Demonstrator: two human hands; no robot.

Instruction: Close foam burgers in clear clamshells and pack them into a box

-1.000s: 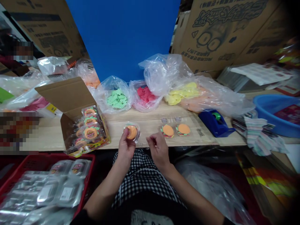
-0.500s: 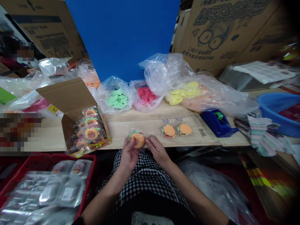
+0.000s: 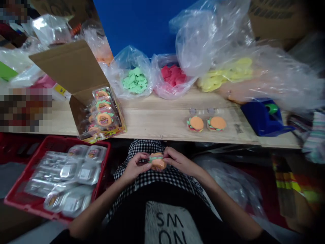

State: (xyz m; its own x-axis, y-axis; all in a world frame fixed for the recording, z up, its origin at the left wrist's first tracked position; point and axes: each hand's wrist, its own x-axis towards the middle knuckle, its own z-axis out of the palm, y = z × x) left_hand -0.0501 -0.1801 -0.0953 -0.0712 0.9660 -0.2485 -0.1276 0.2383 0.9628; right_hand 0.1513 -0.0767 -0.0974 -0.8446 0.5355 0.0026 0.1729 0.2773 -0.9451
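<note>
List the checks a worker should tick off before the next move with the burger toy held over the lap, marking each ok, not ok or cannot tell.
1. Burger toy pinched by both left hand and right hand: ok.
2. Toy's layers lined up: cannot tell, blurred.
3. Carton on the table open, flap up: ok.
4. Pair of burgers side by side on the table, apart from the hands: ok.
5. Red basket of clear packs beside the left arm: ok.

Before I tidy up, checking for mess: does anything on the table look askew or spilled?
Only the cardboard box: it lies tipped at the table edge, flap open, its burger packs slanting outward. Nothing spilled.
</note>
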